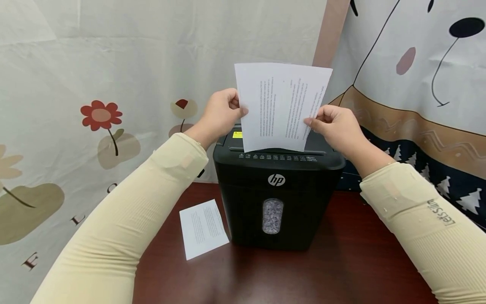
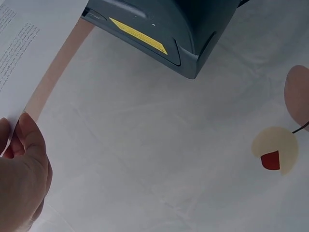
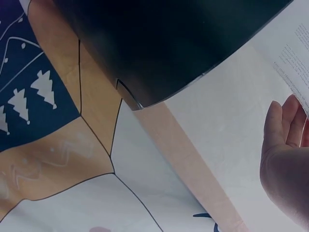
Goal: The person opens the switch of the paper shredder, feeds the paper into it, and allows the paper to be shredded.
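Note:
A printed sheet of paper [image 1: 279, 105] stands upright over the black paper shredder [image 1: 247, 198], its lower edge right at the feed slot. My left hand [image 1: 224, 110] pinches the sheet's left edge between thumb and fingers. On the opposite edge, my right hand [image 1: 338, 124] pinches the paper the same way. In the left wrist view the left hand [image 2: 26, 169] grips the paper's margin, with the shredder's yellow label [image 2: 139, 36] beyond. The right wrist view catches the right hand [image 3: 287, 159] at the sheet's edge. Shreds [image 1: 272, 216] show through the shredder's front window.
Another printed sheet [image 1: 203, 229] lies on the dark red table [image 1: 273, 276], just left of the shredder. Behind stands a pale curtain [image 1: 152, 55] with flower prints. A bear-print cloth [image 1: 414, 93] hangs at the right.

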Demonstrator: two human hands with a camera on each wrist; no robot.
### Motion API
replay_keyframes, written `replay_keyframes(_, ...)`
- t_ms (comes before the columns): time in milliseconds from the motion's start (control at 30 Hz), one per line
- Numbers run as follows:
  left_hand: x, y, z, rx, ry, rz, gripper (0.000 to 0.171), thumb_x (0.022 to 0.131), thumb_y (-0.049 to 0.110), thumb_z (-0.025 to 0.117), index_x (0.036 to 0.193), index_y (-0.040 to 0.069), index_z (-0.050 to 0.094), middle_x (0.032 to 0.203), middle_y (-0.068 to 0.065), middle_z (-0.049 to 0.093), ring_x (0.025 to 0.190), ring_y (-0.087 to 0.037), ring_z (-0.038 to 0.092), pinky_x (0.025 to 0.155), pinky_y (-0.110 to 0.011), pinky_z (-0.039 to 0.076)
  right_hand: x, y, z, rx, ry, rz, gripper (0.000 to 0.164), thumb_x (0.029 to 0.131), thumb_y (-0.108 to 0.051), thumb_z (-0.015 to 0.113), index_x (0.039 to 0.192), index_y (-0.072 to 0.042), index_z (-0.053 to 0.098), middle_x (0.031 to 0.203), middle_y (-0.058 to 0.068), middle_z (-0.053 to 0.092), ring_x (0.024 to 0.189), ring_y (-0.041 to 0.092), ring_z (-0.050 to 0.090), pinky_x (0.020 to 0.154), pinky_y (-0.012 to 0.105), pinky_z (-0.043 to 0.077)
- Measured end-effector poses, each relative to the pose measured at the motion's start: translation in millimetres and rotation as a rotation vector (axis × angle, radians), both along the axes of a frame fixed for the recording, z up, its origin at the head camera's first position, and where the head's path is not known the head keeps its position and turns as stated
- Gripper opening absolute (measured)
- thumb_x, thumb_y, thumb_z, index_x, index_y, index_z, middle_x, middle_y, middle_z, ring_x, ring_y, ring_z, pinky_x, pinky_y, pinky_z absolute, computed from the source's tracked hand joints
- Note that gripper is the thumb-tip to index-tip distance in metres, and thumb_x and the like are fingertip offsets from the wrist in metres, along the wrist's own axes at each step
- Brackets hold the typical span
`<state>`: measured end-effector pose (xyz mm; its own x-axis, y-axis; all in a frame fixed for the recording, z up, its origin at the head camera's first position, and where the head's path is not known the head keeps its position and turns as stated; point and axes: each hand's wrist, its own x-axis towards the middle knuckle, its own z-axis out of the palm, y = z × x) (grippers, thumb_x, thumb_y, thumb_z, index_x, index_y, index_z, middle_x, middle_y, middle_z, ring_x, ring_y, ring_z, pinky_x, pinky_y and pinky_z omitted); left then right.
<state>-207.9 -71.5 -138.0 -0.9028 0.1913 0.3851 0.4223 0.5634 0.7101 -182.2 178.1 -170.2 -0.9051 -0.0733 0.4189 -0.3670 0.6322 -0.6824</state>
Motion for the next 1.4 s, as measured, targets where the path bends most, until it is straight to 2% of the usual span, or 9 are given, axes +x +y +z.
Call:
replay_keyframes(333,2.5,0.8,1.7,-0.036,-0.013,0.003,0.006,0.086,0.009,0.059,0.090,0.008,0.054,0.090,-0.003,0.059,0.081,-0.014,0.054,0.072,-0.026,0.043,0.0,2.9,-2.8,0.011,0.002,0.015,0.030,0.086,-0.030,0.059,0.099,-0.004,0.063,0.100,0.010,0.065,0.085,0.013,0.058,0.072,0.024,0.045)
replay_keyframes(633,0.6,-4.3,-1.9,-0.030,-0.041,0.001,0.009,0.087,0.007,0.057,0.095,0.005,0.055,0.093,-0.006,0.059,0.085,-0.015,0.055,0.076,-0.028,0.043,-3.6,-1.7,-4.9,0.034,-0.013,0.022,0.029,0.086,-0.032,0.059,0.092,-0.003,0.062,0.092,0.009,0.063,0.083,0.015,0.053,0.071,0.030,0.042)
replay_keyframes(900,-4.2,-9.4,-9.0,-0.035,-0.061,0.016,0.012,0.087,0.006,0.056,0.098,0.004,0.055,0.095,-0.006,0.059,0.088,-0.016,0.056,0.080,-0.031,0.044,-8.8,-6.2,-8.2,0.028,-0.057,0.063,0.026,0.086,-0.028,0.059,0.095,-0.004,0.062,0.103,0.010,0.064,0.094,0.017,0.056,0.081,0.038,0.044)
replay_keyframes(1167,-4.4,-13.5,-13.1,-0.074,-0.080,0.023,0.016,0.087,0.006,0.057,0.103,0.005,0.055,0.095,-0.007,0.058,0.090,-0.018,0.055,0.079,-0.032,0.042,-10.6,-9.3,-9.9,0.079,-0.074,0.064,0.020,0.087,-0.022,0.059,0.095,-0.004,0.062,0.108,0.011,0.061,0.097,0.021,0.054,0.083,0.041,0.041)
replay_keyframes(1400,-7.8,-15.6,-19.1,-0.095,-0.083,0.016,0.024,0.087,0.005,0.056,0.111,0.005,0.054,0.095,-0.008,0.058,0.092,-0.018,0.055,0.078,-0.031,0.044,-12.0,-11.2,-11.5,0.117,-0.055,0.073,0.017,0.087,-0.021,0.059,0.090,-0.004,0.062,0.102,0.011,0.064,0.087,0.019,0.053,0.072,0.035,0.038)
